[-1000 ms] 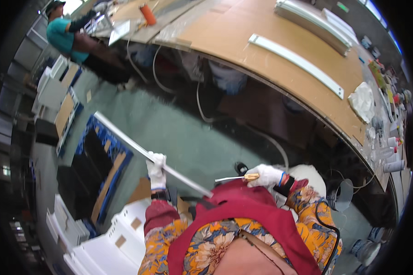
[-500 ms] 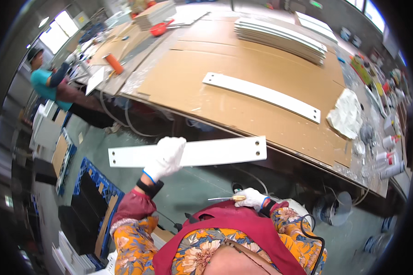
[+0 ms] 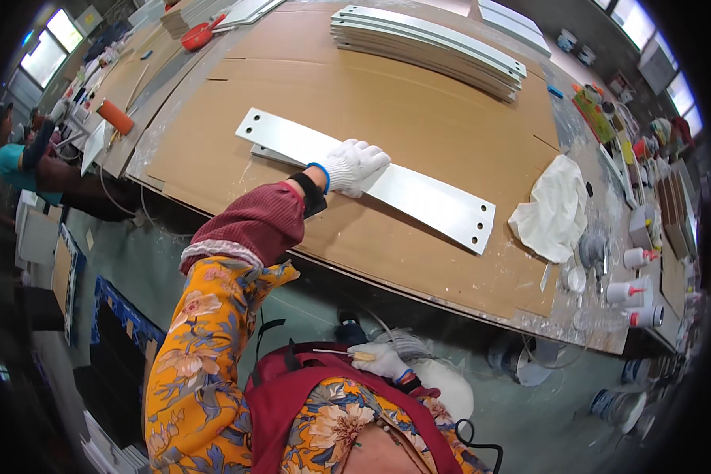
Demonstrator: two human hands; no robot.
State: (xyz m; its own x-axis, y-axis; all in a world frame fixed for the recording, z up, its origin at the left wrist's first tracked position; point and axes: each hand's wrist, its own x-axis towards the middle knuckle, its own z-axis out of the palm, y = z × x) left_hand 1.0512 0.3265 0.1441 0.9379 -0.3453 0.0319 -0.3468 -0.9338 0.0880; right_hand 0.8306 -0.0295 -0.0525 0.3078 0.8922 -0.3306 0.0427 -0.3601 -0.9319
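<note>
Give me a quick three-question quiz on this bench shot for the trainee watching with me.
1. True or false: the left hand rests flat on the long metal strip lying on the cardboard-covered table.
2. What does the right hand hold? A) a small thin tool, B) a white rag, C) an orange roller.
3. Fill in: the crumpled white rag lies just past the strip's ____ end, as the person sees it.

Key:
1. True. A second strip peeks out from under it.
2. A. The hand is down by the person's waist, below the table edge.
3. Right.
</note>
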